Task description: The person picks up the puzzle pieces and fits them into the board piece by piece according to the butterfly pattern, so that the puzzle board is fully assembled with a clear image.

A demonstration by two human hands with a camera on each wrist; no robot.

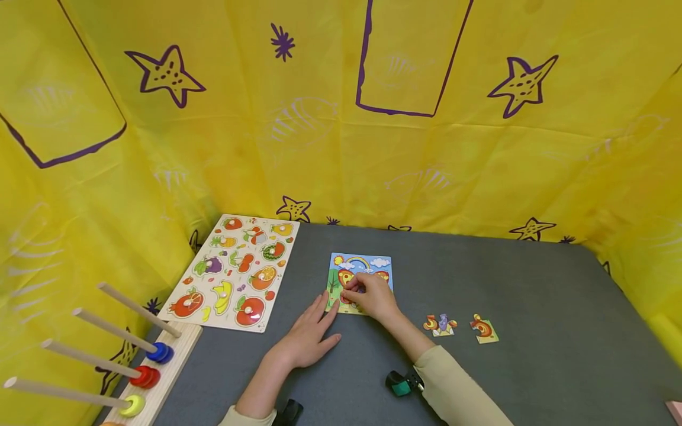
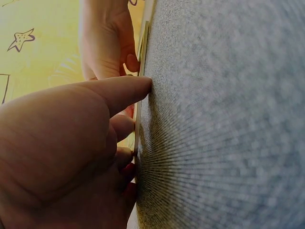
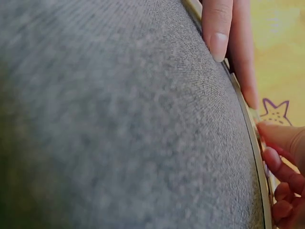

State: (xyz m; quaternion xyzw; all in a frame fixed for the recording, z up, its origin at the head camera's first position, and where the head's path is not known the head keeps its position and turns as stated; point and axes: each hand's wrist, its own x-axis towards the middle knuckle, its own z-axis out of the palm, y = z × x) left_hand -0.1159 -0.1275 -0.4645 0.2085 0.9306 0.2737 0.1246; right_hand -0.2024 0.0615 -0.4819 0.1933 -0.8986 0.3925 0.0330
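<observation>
A small square jigsaw puzzle (image 1: 334, 275) with a sun, rainbow, tree and red butterfly wings lies on the dark table. My right hand (image 1: 373, 297) bends over its middle, thumb and fingertips pinching a puzzle piece low on the picture; most of that piece is hidden by the fingers. At the puzzle's lower left edge, my left hand (image 1: 305, 337) lies with straight, spread fingers, fingertips touching the edge. The left wrist view shows the left thumb (image 2: 128, 90) beside the thin board edge (image 2: 139, 114). In the right wrist view, the right fingers (image 3: 286, 167) are curled close over the board.
Right of the right forearm lie loose puzzle pieces: a joined-looking cluster (image 1: 442, 325) and a single piece (image 1: 483, 329). A wooden fruit peg board (image 1: 234, 272) is at the left. Nearer stands a wooden ring stacker (image 1: 176, 355) with upright pegs. Yellow cloth (image 1: 341, 154) walls the table.
</observation>
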